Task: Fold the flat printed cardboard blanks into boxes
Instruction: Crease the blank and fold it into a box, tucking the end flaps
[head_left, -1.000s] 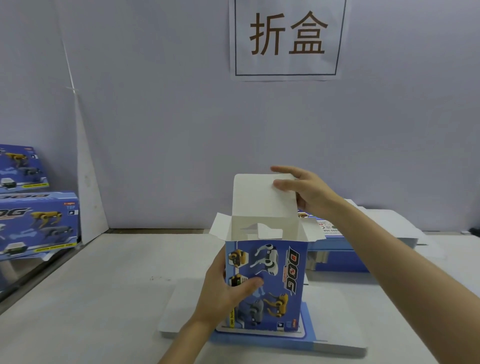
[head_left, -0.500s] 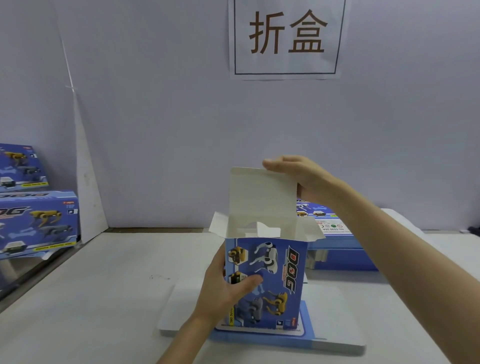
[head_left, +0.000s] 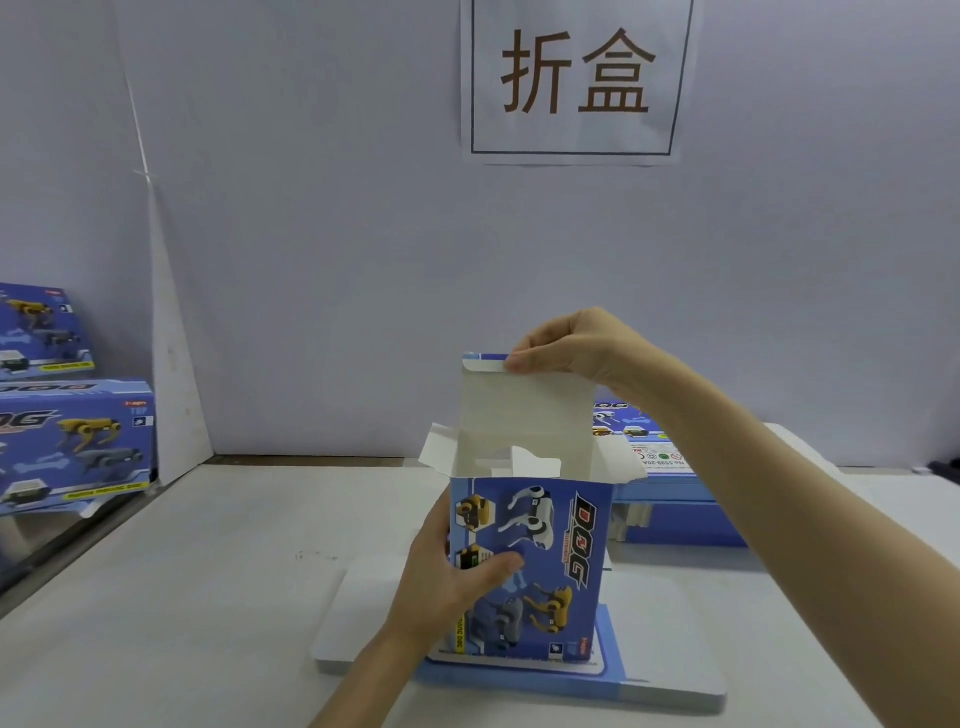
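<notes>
White surface (head_left: 208, 597), box (head_left: 530, 566) upright at 6 o'clock; left hand (head_left: 447, 577) grips its side, right hand (head_left: 566, 343) pinches lid flap (head_left: 519, 410); light, creasable card, hold by edges

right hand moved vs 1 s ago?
Yes. The right hand rose toward the wall sign and shifted slightly left, now pinching the top edge of the lid flap.

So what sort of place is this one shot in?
Most likely a staged box-folding workstation: a plain white table against a bare wall, a paper sign with two Chinese characters on that wall, finished blue boxes stacked at the left, and flat blanks lying under the open box being folded.
</notes>
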